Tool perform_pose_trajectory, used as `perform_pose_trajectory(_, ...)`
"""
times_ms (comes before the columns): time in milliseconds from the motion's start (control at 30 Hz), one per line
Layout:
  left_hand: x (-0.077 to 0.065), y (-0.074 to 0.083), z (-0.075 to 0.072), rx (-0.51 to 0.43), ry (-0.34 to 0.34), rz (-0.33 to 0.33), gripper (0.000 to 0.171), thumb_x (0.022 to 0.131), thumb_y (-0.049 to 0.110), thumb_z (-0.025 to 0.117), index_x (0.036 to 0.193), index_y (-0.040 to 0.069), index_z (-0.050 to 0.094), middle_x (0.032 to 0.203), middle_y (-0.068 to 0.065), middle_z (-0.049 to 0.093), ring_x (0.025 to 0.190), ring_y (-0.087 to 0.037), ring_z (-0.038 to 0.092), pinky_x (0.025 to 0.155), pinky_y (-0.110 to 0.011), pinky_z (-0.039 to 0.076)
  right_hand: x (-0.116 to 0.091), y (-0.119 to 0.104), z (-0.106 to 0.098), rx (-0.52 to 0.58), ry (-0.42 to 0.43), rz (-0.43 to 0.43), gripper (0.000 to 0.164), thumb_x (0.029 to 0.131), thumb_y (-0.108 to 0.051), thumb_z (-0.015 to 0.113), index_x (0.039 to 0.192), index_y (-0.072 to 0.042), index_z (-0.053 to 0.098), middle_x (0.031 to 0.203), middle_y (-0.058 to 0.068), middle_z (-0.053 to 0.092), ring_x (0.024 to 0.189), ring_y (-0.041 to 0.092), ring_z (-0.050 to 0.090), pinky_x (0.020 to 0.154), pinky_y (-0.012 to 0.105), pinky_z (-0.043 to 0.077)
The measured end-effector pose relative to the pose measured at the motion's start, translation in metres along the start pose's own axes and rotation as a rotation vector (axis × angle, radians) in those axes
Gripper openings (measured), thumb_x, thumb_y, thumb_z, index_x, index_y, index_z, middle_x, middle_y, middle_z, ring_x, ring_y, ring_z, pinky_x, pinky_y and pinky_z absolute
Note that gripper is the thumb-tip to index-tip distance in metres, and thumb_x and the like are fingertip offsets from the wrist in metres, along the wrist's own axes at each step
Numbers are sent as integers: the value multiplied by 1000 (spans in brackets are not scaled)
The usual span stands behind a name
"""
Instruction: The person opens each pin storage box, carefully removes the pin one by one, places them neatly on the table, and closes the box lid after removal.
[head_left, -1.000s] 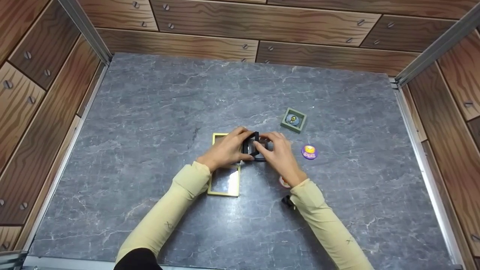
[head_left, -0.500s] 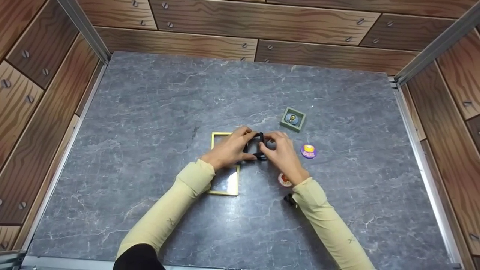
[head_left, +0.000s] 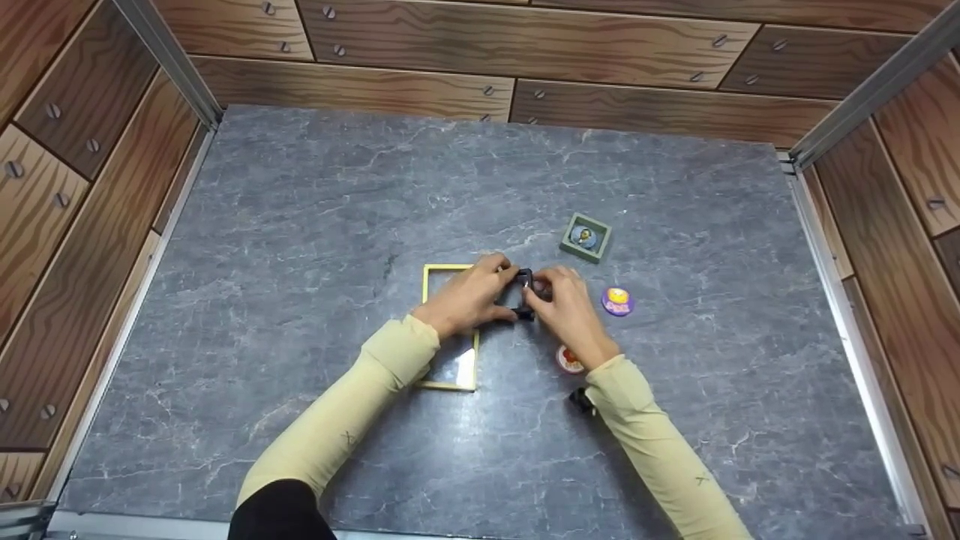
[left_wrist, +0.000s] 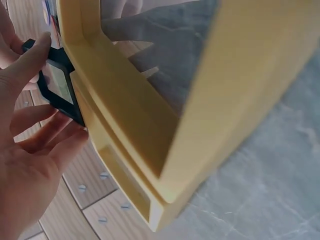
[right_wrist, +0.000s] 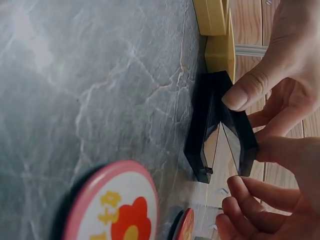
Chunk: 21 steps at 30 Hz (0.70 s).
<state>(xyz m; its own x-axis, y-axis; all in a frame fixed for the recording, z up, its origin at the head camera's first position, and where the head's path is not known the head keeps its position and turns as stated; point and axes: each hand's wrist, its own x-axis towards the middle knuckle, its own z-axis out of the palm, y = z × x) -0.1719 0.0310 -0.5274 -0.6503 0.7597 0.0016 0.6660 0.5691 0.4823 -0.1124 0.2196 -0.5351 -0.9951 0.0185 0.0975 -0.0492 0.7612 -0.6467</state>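
A small black hinged display frame [head_left: 527, 294] with clear panes lies on the table, its lid tilted up from its base, as the right wrist view shows [right_wrist: 239, 127]. My left hand [head_left: 469, 296] holds the frame between thumb and fingers from the left side. From the right, my right hand [head_left: 566, 311] pinches the raised lid's edge with thumb and fingertips. Under my left wrist is a larger yellow frame [head_left: 448, 387] with clear panes, partly covered by the hand; it stands close in the left wrist view [left_wrist: 125, 110].
A green square box [head_left: 575, 255] holding a round blue badge stands behind my right hand. To the right lies a purple badge [head_left: 618, 301]. A white badge with a red flower [head_left: 569, 359] and a small black object [head_left: 580, 401] lie by my right forearm. Wood-patterned walls border the table.
The black frame's lid has swung to the right and lower, nearer its base. My left hand has shifted slightly right with it. The other things have stayed in place.
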Motion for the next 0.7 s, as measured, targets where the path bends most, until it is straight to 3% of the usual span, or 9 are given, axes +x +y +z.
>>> perform_pose_trajectory(333, 8, 6, 1, 53, -35, 21, 61, 87, 32, 86, 136, 0, 66, 128, -15, 62, 116, -29, 62, 103, -42, 59, 0, 4, 5, -43, -1, 23, 18, 91, -9, 71, 102, 5, 76, 96, 20, 71, 99, 40, 61, 92, 51, 51)
perform_pose_trajectory(700, 9, 9, 1, 62, -50, 27, 51, 87, 28, 86, 126, 1, 71, 123, -16, 63, 114, -31, 61, 103, -43, 59, 0, 6, 9, -96, -4, 1, 11, 91, -7, 71, 87, 2, 73, 86, 18, 68, 91, 40, 59, 89, 53, 48)
